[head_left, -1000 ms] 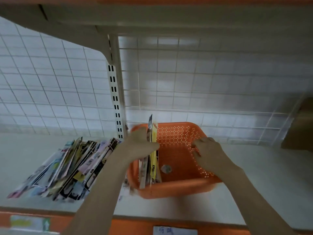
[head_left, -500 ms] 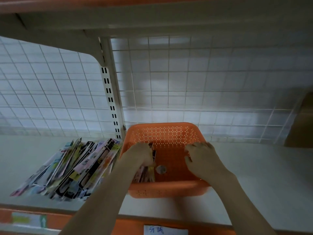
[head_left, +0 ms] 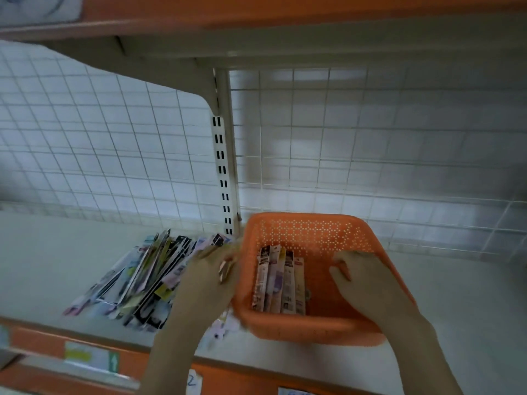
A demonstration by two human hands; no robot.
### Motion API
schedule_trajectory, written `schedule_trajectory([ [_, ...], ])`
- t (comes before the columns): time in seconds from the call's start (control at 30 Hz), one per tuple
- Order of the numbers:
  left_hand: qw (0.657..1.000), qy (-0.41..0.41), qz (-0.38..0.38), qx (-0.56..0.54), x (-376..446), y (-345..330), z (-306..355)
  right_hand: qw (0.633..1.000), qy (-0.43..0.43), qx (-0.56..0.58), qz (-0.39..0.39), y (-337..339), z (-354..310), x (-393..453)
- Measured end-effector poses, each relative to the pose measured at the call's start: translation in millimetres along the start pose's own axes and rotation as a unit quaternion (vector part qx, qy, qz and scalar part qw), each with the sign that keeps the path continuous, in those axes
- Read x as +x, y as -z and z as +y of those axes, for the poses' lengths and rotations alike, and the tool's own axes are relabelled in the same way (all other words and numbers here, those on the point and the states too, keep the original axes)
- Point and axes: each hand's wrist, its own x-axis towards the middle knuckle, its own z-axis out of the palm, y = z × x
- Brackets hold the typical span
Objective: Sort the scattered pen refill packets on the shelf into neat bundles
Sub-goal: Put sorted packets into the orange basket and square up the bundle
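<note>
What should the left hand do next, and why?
Probably reach left into the pile and take a few more packets. A small bundle already lies flat in the basket, the left hand looks free at its left rim, the right hand rests on the right rim, and the pile is unsorted.

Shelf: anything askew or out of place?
Yes. The loose packets left of the orange basket lie fanned and overlapping, not bundled. A few stray packets poke out by the basket's front-left corner.

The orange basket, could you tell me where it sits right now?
Head view: the orange basket sits right of centre on the shelf, between both hands, right of the packet pile.
</note>
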Motion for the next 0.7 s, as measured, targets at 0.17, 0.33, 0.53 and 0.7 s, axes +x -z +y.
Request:
schedule_trajectory([
  [0.17,0.993,0.111,0.018,0.038,-16.8,34.3,-71.5,0.999,0.011,0.031,-0.004,-12.2,-54.5,4.8],
  [0.33,0.968,0.236,0.062,0.065,-22.3,76.1,-139.1,0.995,0.058,0.081,0.009,-27.4,-140.7,19.3],
  [0.53,0.966,0.247,0.057,0.048,-30.1,98.4,-202.1,0.995,0.074,0.071,-0.017,-81.0,-222.5,35.0],
  [0.7,0.971,0.235,0.027,0.034,-25.9,105.4,-234.9,0.993,-0.112,0.031,-0.003,-128.1,-236.9,33.4],
])
